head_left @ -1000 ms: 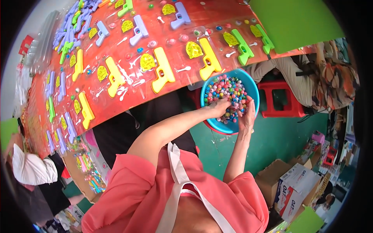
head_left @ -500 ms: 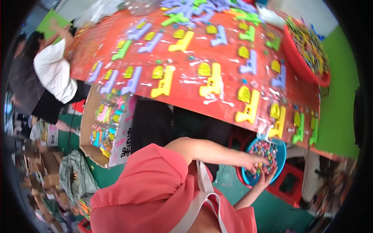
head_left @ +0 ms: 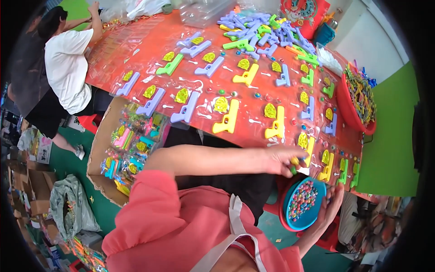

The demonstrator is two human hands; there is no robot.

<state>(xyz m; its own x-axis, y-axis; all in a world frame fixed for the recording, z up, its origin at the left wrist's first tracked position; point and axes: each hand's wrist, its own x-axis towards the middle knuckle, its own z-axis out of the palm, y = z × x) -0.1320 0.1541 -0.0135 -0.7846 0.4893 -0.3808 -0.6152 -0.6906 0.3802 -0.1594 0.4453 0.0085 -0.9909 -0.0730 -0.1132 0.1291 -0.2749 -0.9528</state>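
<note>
My left hand (head_left: 284, 161) reaches across my body to the near edge of the red-covered table (head_left: 136, 54), fingers closed on a few small coloured balls. It hovers beside a yellow toy pistol (head_left: 310, 149). My right hand (head_left: 333, 206) grips the rim of a blue bowl (head_left: 312, 219) full of small coloured balls, held below the table edge. Rows of yellow, purple and green toy pistols with yellow badges lie on the table, among them a yellow pistol (head_left: 228, 118) and loose balls.
A red basin (head_left: 348, 109) of coloured sticks sits at the table's right end. A person in a white shirt (head_left: 67, 68) works at the far left. A cardboard tray (head_left: 102, 136) of packed toys is under the table, with a red stool (head_left: 274, 209) below the bowl.
My left hand has come out of the blue bowl and risen to the table edge with balls in it. The view has swung left, and my right hand still holds the bowl.
</note>
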